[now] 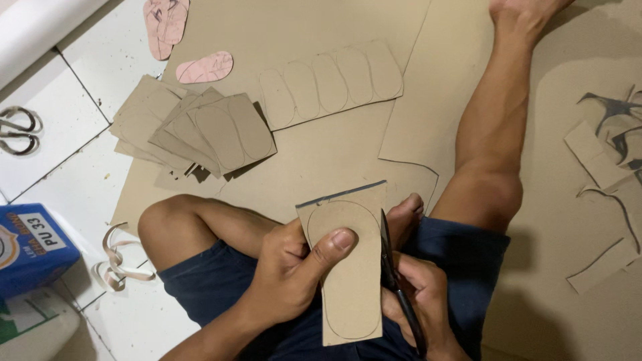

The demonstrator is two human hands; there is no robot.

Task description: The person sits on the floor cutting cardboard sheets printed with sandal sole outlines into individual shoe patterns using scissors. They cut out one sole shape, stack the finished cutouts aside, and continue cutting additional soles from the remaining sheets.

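Observation:
My left hand (294, 274) holds a brown cardboard piece (351, 267) upright over my lap, thumb pressed on its face. An oval sole outline is drawn on it. My right hand (418, 301) grips black scissors (396, 281), whose blades lie along the right edge of the cardboard piece. I sit on the floor with one knee bent and the other leg stretched out.
A stack of outlined cardboard pieces (200, 130) lies ahead, beside a cardboard strip (331, 83) with several ovals drawn. Pink sole templates (204, 67) lie further off. Large cardboard sheets (562, 227) cover the floor, with offcuts (602, 157) at right. Second scissors (19, 130) and a blue box (30, 247) at left.

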